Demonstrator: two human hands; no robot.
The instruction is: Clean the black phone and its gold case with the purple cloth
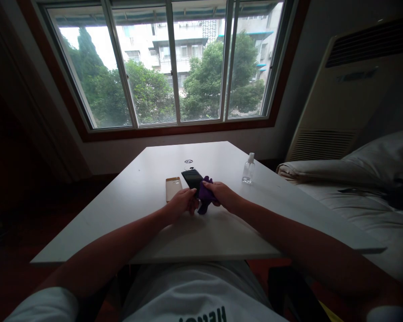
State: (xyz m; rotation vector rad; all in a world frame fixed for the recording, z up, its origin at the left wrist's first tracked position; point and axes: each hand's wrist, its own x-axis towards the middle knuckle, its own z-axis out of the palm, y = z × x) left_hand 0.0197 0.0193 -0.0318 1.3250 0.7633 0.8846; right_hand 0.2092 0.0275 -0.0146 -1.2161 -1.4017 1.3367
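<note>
A black phone (191,178) lies tilted above the white table (147,214), its near end held by my left hand (181,202), whose fingers are curled around it. My right hand (221,193) grips a purple cloth (204,191) and presses it against the phone's near right side. A tan phone case (173,188) lies flat on the table just left of my left hand. A small clear bottle with a white cap (248,169) stands upright to the right of my right hand.
A small dark round object (188,161) lies on the table beyond the phone. A bed with white bedding (362,188) stands close against the table's right edge. A wide window (168,67) fills the far wall.
</note>
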